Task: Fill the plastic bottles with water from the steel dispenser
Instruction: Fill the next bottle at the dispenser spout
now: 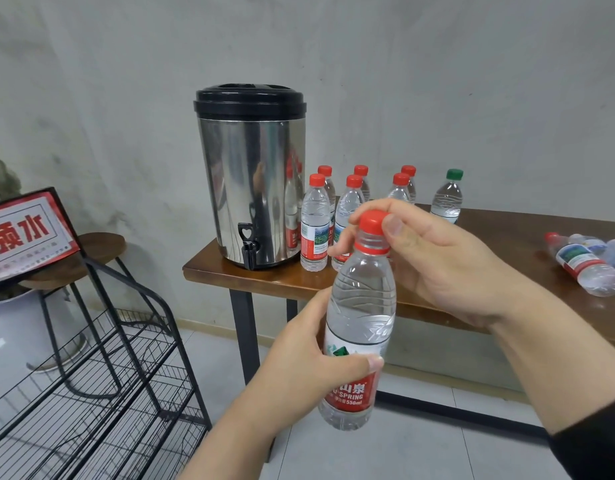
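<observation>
The right hand pinches the red cap on top of the bottle, and the left hand grips the bottle around its label, just below. The bottle looks full, so this is likely closing the cap. Hold the bottle straight and still, and turn only the cap. Past both hands, the steel dispenser stands on the desk beside more capped bottles.

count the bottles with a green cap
1. The green-capped bottle stands upright on the wooden table, alone, right of the standing red-capped bottles. The caps of some bottles lying at the table's right end are hidden.
</observation>
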Motion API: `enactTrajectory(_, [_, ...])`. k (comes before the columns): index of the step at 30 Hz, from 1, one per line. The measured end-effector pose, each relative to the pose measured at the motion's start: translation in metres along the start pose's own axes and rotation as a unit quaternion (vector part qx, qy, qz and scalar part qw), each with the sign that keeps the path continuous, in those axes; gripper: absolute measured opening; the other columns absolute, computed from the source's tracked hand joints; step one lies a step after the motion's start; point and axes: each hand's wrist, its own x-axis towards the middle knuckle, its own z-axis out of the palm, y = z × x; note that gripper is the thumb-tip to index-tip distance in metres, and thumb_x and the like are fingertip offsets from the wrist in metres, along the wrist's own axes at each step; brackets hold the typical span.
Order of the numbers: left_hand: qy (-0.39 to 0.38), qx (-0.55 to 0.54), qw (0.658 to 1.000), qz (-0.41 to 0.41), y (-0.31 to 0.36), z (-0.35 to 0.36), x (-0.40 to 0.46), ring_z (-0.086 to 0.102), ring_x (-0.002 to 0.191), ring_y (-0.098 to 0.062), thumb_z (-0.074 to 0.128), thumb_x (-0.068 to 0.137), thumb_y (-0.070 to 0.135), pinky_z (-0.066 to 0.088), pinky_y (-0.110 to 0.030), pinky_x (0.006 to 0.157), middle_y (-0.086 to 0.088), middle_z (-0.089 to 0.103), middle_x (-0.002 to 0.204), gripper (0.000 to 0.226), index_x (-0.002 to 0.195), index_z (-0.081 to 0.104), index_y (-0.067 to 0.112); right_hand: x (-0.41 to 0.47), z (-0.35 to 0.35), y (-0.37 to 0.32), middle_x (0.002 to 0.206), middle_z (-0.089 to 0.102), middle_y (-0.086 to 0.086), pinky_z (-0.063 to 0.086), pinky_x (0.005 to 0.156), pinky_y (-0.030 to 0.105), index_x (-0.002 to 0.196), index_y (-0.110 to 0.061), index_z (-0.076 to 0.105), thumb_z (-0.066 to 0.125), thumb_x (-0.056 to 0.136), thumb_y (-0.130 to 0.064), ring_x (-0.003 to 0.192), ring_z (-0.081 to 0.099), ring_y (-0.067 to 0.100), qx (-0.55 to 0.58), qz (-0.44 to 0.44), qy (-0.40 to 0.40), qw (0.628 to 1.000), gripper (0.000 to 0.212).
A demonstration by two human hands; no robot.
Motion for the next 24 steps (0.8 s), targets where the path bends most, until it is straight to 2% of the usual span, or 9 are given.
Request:
enactTrajectory(4, [0.008,0.003,1.0,0.0,-0.002,0.001,0.0,0.066,0.119,-0.006,0.088,0.076,0.028,0.055,-0.045,0.104,0.024,0.068,0.125,0.071,0.133,0.052,0.051,-0.002,0.005,0.004,0.115,0.069,0.014,0.046,0.102,0.064,0.123,-0.017,0.059,0.049,0.097,-0.045,0.119,0.062,0.038,-0.024,0.003,0.014,1.0,0.04])
enactTrajectory(9, [0.015,0.011,1.0,-0.001,-0.002,0.0,-0.001,0.065,0.118,-0.005,0.088,0.077,0.028,0.055,-0.043,0.103,0.026,0.067,0.124,0.072,0.133,0.051,0.053,-0.005,0.013,0.006,0.112,0.072,0.01,0.051,0.099,0.057,0.124,-0.015,0.058,0.048,0.1,-0.042,0.11,0.067,0.032,-0.045,0.005,0.052,0.998,0.038])
enactTrajectory(13, [0.027,0.012,1.0,0.006,-0.001,0.001,-0.001,0.065,0.115,0.0,0.088,0.077,0.026,0.056,-0.039,0.102,0.028,0.068,0.121,0.071,0.131,0.051,0.054,-0.004,0.024,0.009,0.102,0.075,0.013,0.052,0.092,0.051,0.104,-0.019,0.065,0.064,0.093,-0.043,0.099,0.07,0.029,-0.022,-0.009,0.124,0.992,0.027])
enactTrajectory(16, [0.031,0.01,0.999,0.006,-0.002,0.002,-0.001,0.065,0.115,-0.002,0.088,0.077,0.026,0.055,-0.04,0.102,0.026,0.068,0.121,0.07,0.131,0.052,0.052,-0.003,0.033,0.011,0.095,0.076,0.011,0.055,0.091,0.052,0.101,-0.016,0.062,0.071,0.088,-0.039,0.092,0.072,0.027,-0.033,-0.016,0.178,0.983,0.027])
enactTrajectory(18, [0.031,0.006,0.999,0.003,-0.003,0.002,0.0,0.066,0.116,-0.003,0.088,0.077,0.026,0.055,-0.042,0.103,0.025,0.068,0.122,0.07,0.132,0.052,0.05,-0.004,0.037,0.011,0.096,0.076,0.008,0.055,0.091,0.05,0.105,-0.02,0.063,0.065,0.091,-0.042,0.094,0.072,0.023,-0.055,-0.025,0.175,0.983,0.027])
enactTrajectory(20, [0.032,0.005,0.999,0.003,-0.004,0.002,0.0,0.066,0.116,-0.004,0.088,0.077,0.026,0.055,-0.042,0.104,0.024,0.069,0.122,0.07,0.132,0.053,0.05,-0.005,0.038,0.011,0.104,0.076,0.002,0.055,0.094,0.047,0.118,-0.024,0.063,0.054,0.097,-0.047,0.102,0.072,0.018,-0.069,-0.024,0.157,0.985,0.033])
enactTrajectory(22, [0.033,0.005,0.999,0.003,-0.005,0.001,0.0,0.066,0.116,-0.004,0.088,0.077,0.026,0.055,-0.042,0.103,0.024,0.069,0.122,0.069,0.131,0.053,0.05,-0.008,0.038,0.014,0.114,0.074,0.002,0.053,0.098,0.051,0.13,-0.026,0.06,0.044,0.098,-0.053,0.111,0.069,0.022,-0.052,-0.022,0.143,0.988,0.045])
enactTrajectory(24, [0.035,0.007,0.999,0.003,-0.006,0.0,0.0,0.066,0.116,-0.002,0.089,0.077,0.026,0.055,-0.041,0.103,0.026,0.068,0.122,0.07,0.132,0.052,0.051,-0.009,0.038,0.015,0.117,0.072,0.005,0.05,0.1,0.058,0.127,-0.024,0.062,0.044,0.098,-0.051,0.114,0.068,0.026,-0.034,-0.03,0.139,0.989,0.043])
